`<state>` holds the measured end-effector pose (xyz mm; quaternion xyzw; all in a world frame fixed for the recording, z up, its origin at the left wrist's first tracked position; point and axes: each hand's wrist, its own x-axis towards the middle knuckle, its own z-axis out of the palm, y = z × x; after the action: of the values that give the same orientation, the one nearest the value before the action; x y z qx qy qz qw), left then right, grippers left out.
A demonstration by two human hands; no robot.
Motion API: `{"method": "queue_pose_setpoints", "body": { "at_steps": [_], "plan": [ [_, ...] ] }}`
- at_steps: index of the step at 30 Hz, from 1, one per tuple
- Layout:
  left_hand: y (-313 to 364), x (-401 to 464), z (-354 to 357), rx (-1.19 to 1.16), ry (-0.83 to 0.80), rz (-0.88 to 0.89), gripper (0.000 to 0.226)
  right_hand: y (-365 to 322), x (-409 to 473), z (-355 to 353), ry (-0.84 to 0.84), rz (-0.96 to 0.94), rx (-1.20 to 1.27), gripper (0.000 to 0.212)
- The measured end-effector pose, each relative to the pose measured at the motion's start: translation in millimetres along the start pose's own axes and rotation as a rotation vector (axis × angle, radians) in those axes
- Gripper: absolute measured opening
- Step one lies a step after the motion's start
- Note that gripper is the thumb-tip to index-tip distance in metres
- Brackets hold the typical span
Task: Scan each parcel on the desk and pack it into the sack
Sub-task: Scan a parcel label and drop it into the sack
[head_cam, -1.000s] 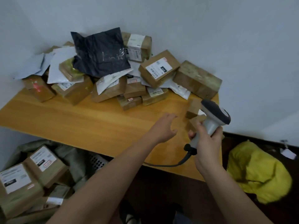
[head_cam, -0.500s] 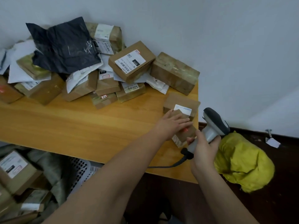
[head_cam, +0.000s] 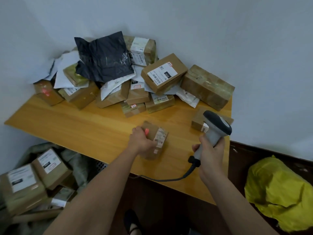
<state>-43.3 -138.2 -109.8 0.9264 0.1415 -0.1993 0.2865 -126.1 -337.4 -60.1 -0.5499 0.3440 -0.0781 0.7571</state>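
At 7 to 8 o'clock, nearest the viewer, the sack [head_cam: 74,160] lies open below the desk edge, holding labelled cardboard parcels [head_cam: 49,168]. At 4 o'clock a yellow bag [head_cam: 277,192] sits on the dark floor.

The right hand [head_cam: 209,155], at 3 o'clock of centre, is wrapped round the grip of a grey handheld scanner [head_cam: 216,128]; its dark head points toward the desk centre and its cable [head_cam: 169,179] trails over the near desk edge. The left hand [head_cam: 141,141], at centre, grips a small brown parcel [head_cam: 155,138] from its left side, fingers curled over its top. That parcel rests on the wooden desk [head_cam: 81,126], label facing right, with a red light spot on its upper face beside the fingers.

At 2 o'clock of the held parcel, a second small box [head_cam: 197,121] lies near the right desk edge, partly behind the scanner head.

Farthest, at 11 to 1 o'clock, a heap of parcels [head_cam: 118,95] is piled against the wall corner: a black poly bag [head_cam: 105,58] on top, a labelled box [head_cam: 163,73] to its right, and a long taped box [head_cam: 207,87] at the right end. A red spot shows on the leftmost box [head_cam: 46,92].
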Motion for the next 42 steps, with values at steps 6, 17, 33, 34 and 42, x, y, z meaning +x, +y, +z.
{"method": "queue_pose_setpoints", "body": {
  "at_steps": [6, 17, 33, 34, 42],
  "plan": [
    [-17.7, -23.3, -45.5, -1.197, -0.049, -0.216, 0.082, 11.6, -10.0, 47.7, -0.155, 0.128, -0.023, 0.034],
    [-34.7, -57.6, -94.0, -1.515, 0.000, -0.108, 0.057, 9.2, -53.2, 133.0, -0.460, 0.148, -0.018, 0.081],
    [-149.4, -88.6, -200.5, -1.268, -0.229, -0.093, 0.053, -47.2, -50.2, 207.3, -1.015, 0.119, -0.512, 0.064],
    [-155.3, -91.1, -202.2, -1.311, -0.195, -0.110, 0.048, -45.5, -55.2, 214.5, -0.973, 0.071, -0.546, 0.056],
    [-218.1, -87.4, -199.9, -1.755, 0.248, -0.308, 0.013, -33.6, -114.6, 262.5, -0.922, 0.110, -0.570, 0.043]
  ]
}}
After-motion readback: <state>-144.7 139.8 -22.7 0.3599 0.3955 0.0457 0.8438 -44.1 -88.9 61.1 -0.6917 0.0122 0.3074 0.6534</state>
